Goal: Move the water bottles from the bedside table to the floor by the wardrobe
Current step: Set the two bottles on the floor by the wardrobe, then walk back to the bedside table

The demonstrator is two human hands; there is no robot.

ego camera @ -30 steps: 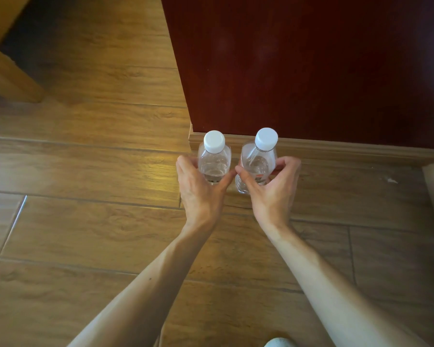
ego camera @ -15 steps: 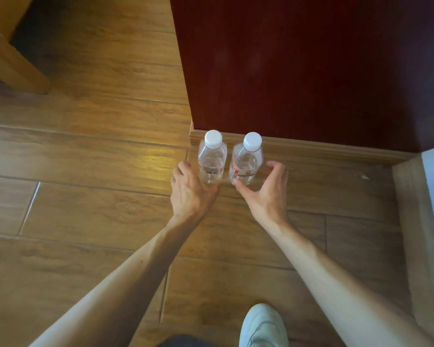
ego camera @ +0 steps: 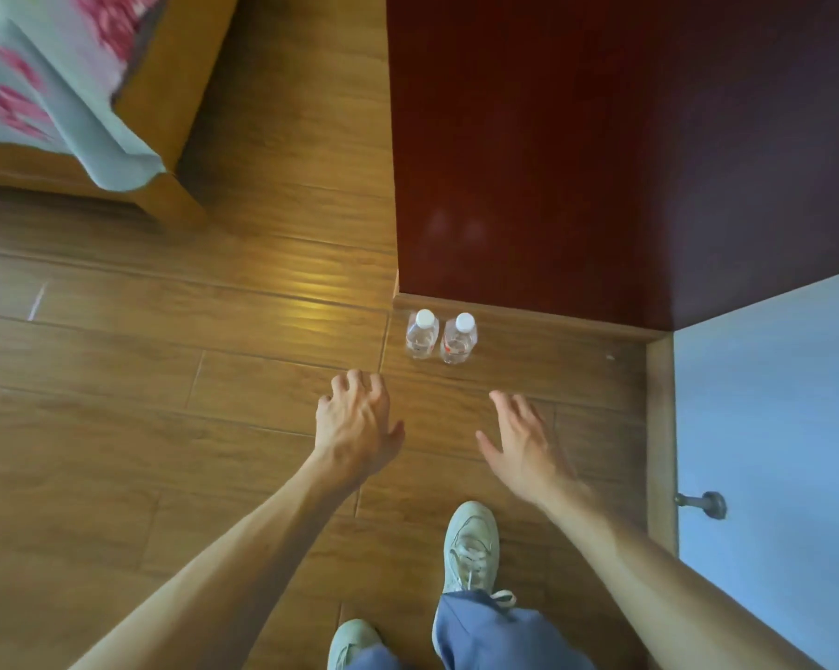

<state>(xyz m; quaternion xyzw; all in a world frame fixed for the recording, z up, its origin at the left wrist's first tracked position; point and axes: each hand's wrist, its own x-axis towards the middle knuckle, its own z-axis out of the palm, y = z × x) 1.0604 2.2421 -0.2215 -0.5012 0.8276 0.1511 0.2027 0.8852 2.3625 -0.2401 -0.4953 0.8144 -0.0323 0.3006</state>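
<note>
At the foot of the wardrobe (ego camera: 601,162), head view: two water bottles (ego camera: 422,334) stand upright on the floor (ego camera: 166,403), white caps up, side by side and all but touching, just in front of the plinth at the wardrobe's near corner. Neither is held. Left hand (ego camera: 354,423) hangs over the floor on the camera side of the pair, near but clear of it, fingers loosely curled, gripping nothing. Right hand (ego camera: 523,442) is likewise clear, to the right and nearer the camera, fingers straight and spread, palm down, empty. Judgement: placement looks done for these two; both sit where the task wants them. The bedside desk is out of frame, so I cannot tell whether more bottles wait there. Bed corner (ego camera: 132,137) upper left, pale door (ego camera: 770,427) at right, one shoe (ego camera: 470,544) planted between the forearms.
</note>
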